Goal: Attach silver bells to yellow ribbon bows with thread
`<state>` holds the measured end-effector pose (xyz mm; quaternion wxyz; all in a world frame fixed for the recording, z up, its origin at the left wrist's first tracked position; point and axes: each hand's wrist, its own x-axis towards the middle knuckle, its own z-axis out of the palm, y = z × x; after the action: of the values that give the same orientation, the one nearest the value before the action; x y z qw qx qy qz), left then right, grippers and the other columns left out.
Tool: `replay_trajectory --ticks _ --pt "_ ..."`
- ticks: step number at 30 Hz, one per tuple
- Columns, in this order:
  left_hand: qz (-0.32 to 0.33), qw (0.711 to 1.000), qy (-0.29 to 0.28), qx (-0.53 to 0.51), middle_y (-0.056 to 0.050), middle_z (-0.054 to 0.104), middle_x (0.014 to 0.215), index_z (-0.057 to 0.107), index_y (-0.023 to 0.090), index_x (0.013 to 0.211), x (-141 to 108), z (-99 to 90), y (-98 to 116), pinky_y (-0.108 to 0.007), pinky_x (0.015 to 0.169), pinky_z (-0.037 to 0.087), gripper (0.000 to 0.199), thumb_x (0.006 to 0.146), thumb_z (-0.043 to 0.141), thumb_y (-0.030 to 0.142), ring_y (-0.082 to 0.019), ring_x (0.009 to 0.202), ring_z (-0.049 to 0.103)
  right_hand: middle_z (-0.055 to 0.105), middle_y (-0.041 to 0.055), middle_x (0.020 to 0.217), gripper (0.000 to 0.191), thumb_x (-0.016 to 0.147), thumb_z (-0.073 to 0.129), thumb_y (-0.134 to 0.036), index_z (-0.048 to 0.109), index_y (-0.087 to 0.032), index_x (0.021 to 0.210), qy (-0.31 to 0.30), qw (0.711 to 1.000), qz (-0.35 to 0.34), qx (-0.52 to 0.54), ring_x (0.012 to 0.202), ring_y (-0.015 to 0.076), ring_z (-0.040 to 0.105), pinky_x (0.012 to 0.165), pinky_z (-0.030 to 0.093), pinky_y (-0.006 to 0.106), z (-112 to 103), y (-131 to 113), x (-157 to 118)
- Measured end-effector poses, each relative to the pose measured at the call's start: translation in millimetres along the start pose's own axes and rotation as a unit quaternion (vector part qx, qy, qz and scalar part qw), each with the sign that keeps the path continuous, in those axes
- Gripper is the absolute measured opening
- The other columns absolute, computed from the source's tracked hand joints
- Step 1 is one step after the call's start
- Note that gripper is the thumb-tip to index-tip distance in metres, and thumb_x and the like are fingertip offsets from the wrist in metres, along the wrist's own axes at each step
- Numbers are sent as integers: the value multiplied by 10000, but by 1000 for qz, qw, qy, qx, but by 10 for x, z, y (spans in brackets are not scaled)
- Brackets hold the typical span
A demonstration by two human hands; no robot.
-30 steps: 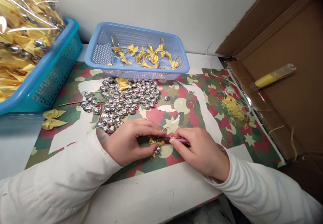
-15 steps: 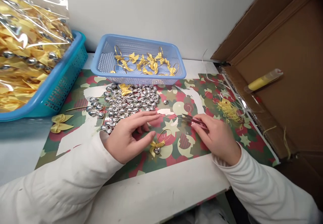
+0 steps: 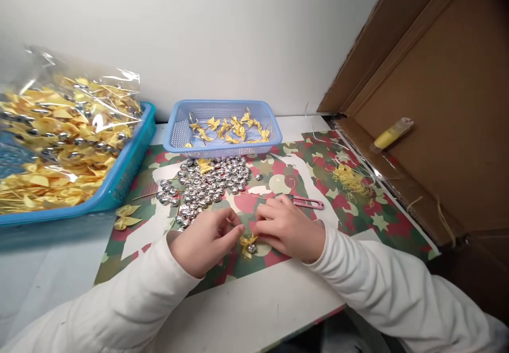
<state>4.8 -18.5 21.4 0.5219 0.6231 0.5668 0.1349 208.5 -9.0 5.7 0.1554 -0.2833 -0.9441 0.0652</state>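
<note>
lying low centre in the frame, the yellow bow (image 3: 245,241) sat just below the fingertips of the left hand (image 3: 209,240) and the nearer right hand (image 3: 293,230), its silver bell (image 3: 252,248) toward the bottom edge, though whether either pinched anything could not be told.

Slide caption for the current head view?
Left hand and right hand at a yellow bow, pink tool and silver beads beyond.

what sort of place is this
Likely a craft or hand-assembly workbench: a yellow bow with a silver bead lies at the front, a heap of loose silver beads is spread behind it, and beyond that a blue basket holds more yellow bows with wire loops.
</note>
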Motion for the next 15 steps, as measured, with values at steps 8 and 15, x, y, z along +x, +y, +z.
replay_trajectory --ticks 8,15 --pt "-4 967 -28 -253 23 613 584 546 159 872 38 48 -23 -198 359 413 361 658 702 405 -105 376 539 602 -9 667 184 911 493 -140 617 -197 788 237 963 -95 -90 672 121 463 684 314 310 77 80 69" --pt "74 953 73 -285 -24 659 683 584 143 909 53 168 -68 -215 493 492 347 706 720 389 -116 530 600 616 -2 664 28 827 581 -213 564 -194 814 318 946 0 69 638 136 509 640 360 317 172 -60 26"
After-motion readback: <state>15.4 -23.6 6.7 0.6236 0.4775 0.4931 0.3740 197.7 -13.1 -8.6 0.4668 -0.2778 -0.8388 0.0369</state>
